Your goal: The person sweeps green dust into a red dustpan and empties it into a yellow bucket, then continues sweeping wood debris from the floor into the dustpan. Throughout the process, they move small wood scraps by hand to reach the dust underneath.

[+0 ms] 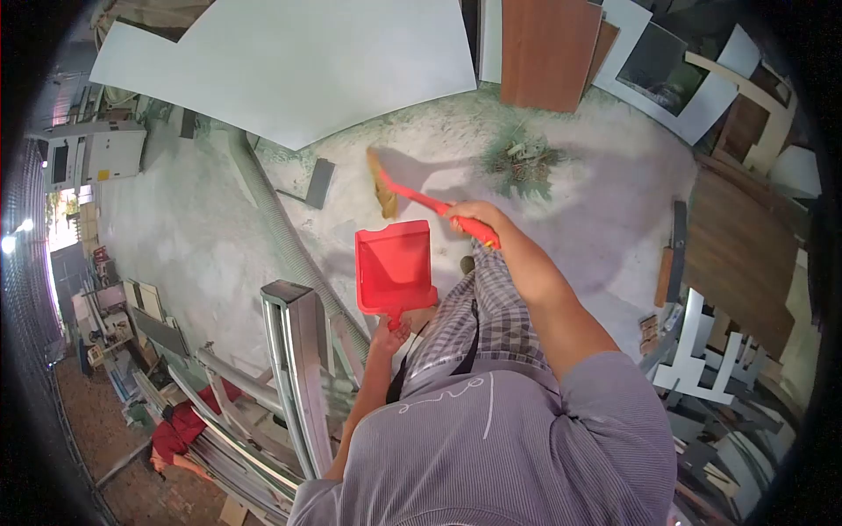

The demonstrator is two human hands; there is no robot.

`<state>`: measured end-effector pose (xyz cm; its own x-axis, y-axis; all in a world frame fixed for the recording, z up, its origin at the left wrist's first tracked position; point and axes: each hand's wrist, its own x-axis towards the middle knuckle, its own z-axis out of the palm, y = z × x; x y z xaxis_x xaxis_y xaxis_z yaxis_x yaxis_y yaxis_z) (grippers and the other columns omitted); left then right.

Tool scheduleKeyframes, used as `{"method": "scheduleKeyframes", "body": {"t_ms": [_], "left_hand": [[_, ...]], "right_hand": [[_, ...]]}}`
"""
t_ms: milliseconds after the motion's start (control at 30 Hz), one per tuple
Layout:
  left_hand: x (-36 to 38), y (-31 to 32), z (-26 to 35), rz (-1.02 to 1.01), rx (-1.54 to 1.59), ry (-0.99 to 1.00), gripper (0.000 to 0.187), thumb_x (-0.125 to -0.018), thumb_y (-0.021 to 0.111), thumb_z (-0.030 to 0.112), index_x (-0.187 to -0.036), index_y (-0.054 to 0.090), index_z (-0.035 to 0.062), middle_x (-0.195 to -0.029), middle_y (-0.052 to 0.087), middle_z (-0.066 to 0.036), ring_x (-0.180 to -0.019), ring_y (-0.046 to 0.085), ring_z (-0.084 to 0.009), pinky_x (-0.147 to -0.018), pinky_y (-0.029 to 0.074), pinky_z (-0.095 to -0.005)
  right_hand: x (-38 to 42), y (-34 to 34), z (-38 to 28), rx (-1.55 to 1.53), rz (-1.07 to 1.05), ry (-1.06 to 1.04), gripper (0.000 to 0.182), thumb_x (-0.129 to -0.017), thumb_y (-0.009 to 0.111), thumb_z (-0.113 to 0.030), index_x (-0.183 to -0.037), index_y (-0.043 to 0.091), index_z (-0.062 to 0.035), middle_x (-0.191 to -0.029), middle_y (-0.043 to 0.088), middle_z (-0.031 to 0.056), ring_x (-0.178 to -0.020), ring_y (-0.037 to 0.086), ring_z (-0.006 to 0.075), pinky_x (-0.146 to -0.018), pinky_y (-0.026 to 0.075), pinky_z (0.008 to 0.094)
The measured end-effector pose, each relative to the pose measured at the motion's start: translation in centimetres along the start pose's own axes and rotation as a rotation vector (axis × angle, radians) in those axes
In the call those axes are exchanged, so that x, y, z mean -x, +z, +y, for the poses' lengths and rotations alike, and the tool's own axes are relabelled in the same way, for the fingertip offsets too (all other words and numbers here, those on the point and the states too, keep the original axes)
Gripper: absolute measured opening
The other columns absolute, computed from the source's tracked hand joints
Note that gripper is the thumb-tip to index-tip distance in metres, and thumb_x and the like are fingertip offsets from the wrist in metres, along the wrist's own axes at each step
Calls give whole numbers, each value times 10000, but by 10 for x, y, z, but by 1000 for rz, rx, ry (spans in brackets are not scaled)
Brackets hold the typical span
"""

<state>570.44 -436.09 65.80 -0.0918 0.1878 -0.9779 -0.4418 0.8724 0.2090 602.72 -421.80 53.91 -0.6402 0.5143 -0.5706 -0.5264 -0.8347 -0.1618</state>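
My right hand (474, 216) is wrapped round the red handle of a hand brush (381, 186), whose yellowish bristles point away to the left, near or on the dusty floor. In my left hand (392, 335) is the short handle of a red dustpan (395, 267), with its open edge facing the brush. Nothing can be made out inside the pan. Ahead and to the right, a heap of debris (524, 160) with greenish dust and small scraps lies on the floor.
A large white panel (307, 70) and a brown board (549, 53) stand ahead. A ribbed hose (281, 219) crosses the floor left, beside a metal machine frame (294, 368). Offcuts (702, 351) pile up right. Another person in red (180, 430) bends at lower left.
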Motion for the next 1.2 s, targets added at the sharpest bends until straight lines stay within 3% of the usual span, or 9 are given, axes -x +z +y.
{"method": "scheduleKeyframes", "body": {"t_ms": [100, 267, 333, 433, 667, 767, 900, 1033, 1200], "left_hand": [[1, 4, 4, -21, 1, 31, 351, -790, 376, 243, -1041, 402, 0, -898, 519, -171, -723, 537, -246, -624, 461, -332], [-2, 4, 10, 23, -26, 61, 334, -783, 380, 246, -1005, 424, 1, -869, 528, -151, -727, 537, -234, -662, 445, -334], [-6, 5, 10, 102, -78, 55, 317, -784, 376, 252, -989, 437, 17, -861, 535, -125, -746, 541, -228, -693, 436, -355], [-16, 0, 14, 32, -158, 21, 300, -785, 381, 254, -989, 439, 42, -867, 535, -102, -760, 544, -234, -711, 428, -371], [-29, 4, 18, -3, -213, 9, 290, -777, 403, 266, -984, 447, 69, -846, 538, -92, -738, 553, -223, -660, 448, -348], [-31, 10, 19, 3, -258, 17, 294, -782, 399, 270, -987, 442, 64, -847, 536, -100, -735, 553, -230, -613, 459, -342], [-47, 6, 20, -24, -279, 64, 242, -775, 412, 312, -914, 451, 118, -744, 552, -119, -646, 560, -220, -592, 448, -346], [-40, 12, 20, -3, -240, 9, 253, -789, 381, 296, -931, 444, 96, -761, 553, -112, -627, 559, -209, -583, 450, -346], [-32, 8, 12, -3, -272, 80, 328, -793, 365, 266, -1014, 415, 28, -850, 536, -169, -690, 548, -246, -559, 458, -347]], "right_hand": [[-7, -61, -9, -93, -126, -132, 315, -754, 512, -91, -1028, 356, -95, -576, 389, 0, -461, 397, 50, -378, 350, 172], [64, -88, -22, -427, -27, -167, 166, -751, 531, -110, -854, 407, -69, -568, 414, 8, -450, 427, 68, -385, 378, 166], [87, -96, -17, -804, -171, -73, 159, -754, 535, -135, -776, 401, -53, -570, 416, 5, -452, 436, 72, -396, 388, 159], [108, -101, 12, -1125, -160, -166, 151, -772, 517, -117, -823, 401, -36, -615, 419, 15, -475, 428, 80, -439, 405, 170], [177, -66, 77, -1264, -167, -210, 194, -761, 534, -102, -837, 381, -10, -625, 417, 31, -485, 432, 70, -409, 391, 164], [206, -45, 95, -1126, -133, -151, 212, -768, 529, -113, -926, 401, -54, -620, 407, 24, -477, 420, 61, -391, 381, 160], [209, -18, 101, -936, 0, -175, 223, -784, 512, -168, -910, 381, -38, -615, 399, 21, -443, 410, 44, -358, 366, 140], [175, -5, 69, -489, -18, -242, 410, -776, 518, -150, -1124, 329, -259, -617, 381, 4, -429, 387, 31, -360, 349, 126], [120, -62, 70, -578, -21, -114, 372, -759, 535, -153, -1064, 359, -272, -588, 375, 3, -420, 385, 34, -345, 346, 139]]}}
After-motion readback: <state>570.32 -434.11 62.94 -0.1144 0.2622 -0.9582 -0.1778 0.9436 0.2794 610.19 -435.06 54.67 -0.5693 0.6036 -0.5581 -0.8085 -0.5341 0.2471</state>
